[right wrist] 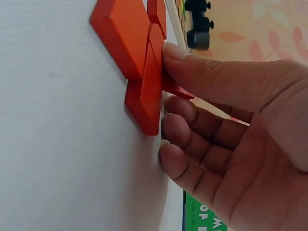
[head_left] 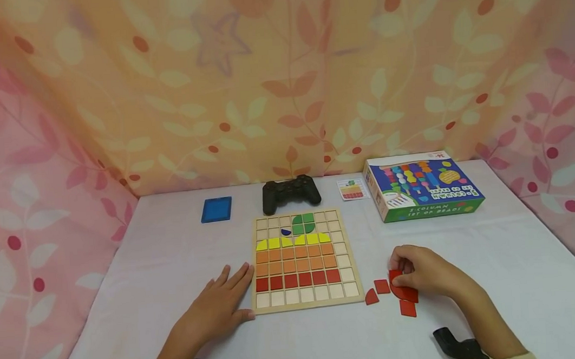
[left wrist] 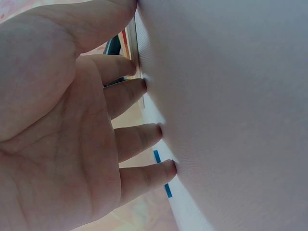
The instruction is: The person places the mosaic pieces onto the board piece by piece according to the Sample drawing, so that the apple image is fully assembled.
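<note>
A wooden grid board (head_left: 309,308) lies on the table, bearing rows of red tiles (head_left: 290,281), orange tiles (head_left: 289,266) and yellow pieces (head_left: 274,243), with green pieces (head_left: 303,223) and a blue half-round (head_left: 286,232) above. My left hand (head_left: 223,303) rests flat at the board's left edge, its fingers (left wrist: 139,139) straight and spread on the cloth. Right of the board, my right hand (head_left: 426,270) pinches a red tile (right wrist: 177,88) between thumb and fingers, over a small pile of red pieces (head_left: 409,294). A red quarter-round (head_left: 371,296) and a red square (head_left: 382,287) lie beside it.
Behind the board sit a black game controller (head_left: 290,193) and a small pattern card (head_left: 353,189). A blue tray (head_left: 216,209) lies at the back left, a bead-set box (head_left: 424,186) at the back right. Patterned curtains (head_left: 282,82) enclose the table.
</note>
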Motion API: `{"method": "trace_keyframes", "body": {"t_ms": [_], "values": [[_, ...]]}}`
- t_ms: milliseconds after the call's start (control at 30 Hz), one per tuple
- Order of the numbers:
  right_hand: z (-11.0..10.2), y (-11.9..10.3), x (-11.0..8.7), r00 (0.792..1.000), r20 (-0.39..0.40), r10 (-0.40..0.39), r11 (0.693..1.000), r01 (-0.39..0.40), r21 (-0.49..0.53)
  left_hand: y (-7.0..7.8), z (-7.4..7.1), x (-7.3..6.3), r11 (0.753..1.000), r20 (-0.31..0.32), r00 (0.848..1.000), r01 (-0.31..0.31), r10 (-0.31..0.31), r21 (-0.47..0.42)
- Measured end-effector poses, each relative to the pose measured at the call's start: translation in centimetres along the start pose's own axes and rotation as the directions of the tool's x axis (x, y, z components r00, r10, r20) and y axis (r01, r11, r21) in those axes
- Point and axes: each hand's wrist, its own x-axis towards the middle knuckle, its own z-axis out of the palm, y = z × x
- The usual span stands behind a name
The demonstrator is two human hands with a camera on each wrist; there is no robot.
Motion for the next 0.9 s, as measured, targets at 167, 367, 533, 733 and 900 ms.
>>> {"method": "trace_keyframes", "body": {"t_ms": [167, 367, 533, 733, 900], "values": [[0.0, -0.1, 0.2, 1.0, 0.009, 0.016, 1.0, -0.016, 0.022, 0.0, 0.1, 0.0, 1.0, -0.011, 1.0, -0.004, 0.004, -0.001], [0.1, -0.5, 0.2, 0.999, -0.023, -0.044, 0.999, 0.043, -0.032, 0.0, 0.1, -0.1, 1.0, -0.018, 1.0, -0.004, 0.004, -0.001], [1.3, -2.3, 0.0, 0.991, 0.023, -0.132, 0.987, 0.133, -0.088, 0.1, 0.0, -0.1, 1.0, -0.02, 1.0, -0.006, 0.006, 0.001], [3.6, -5.3, -0.7, 0.995, 0.0, -0.1, 0.942, 0.095, -0.321, 0.2, -0.2, -0.1, 1.0, -0.012, 1.0, -0.008, 0.008, -0.008], [4.6, -6.3, -1.1, 0.976, -0.044, -0.212, 0.9, 0.178, -0.397, 0.3, -0.2, -0.1, 1.0, -0.009, 1.0, -0.003, 0.003, -0.001]]}}
